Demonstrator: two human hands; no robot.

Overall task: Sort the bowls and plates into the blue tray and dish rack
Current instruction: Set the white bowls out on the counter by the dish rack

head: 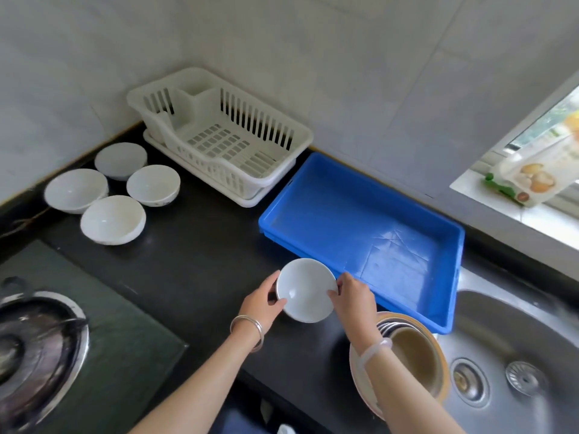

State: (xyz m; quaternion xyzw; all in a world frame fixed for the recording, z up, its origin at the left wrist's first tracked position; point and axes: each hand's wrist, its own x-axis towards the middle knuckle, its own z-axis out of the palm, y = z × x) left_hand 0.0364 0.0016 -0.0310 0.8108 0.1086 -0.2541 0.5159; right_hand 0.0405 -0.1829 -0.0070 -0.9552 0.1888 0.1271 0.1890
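Note:
A small white bowl (305, 289) is held above the black counter, just in front of the blue tray (445, 317). My left hand (261, 303) grips its left rim and my right hand (354, 296) its right rim. The blue tray holds nothing. Behind it, in the corner, the white dish rack (300, 136) also stands bare. Several white bowls (112, 219) sit at the back left of the counter. A stack of plates and bowls (413, 355) rests on the sink's edge, partly hidden by my right forearm.
A gas hob with a dark pot lid (34, 349) fills the near left. The steel sink (517, 355) with its drain is at the right. A packet (529, 173) lies on the window sill. Tiled walls close the back.

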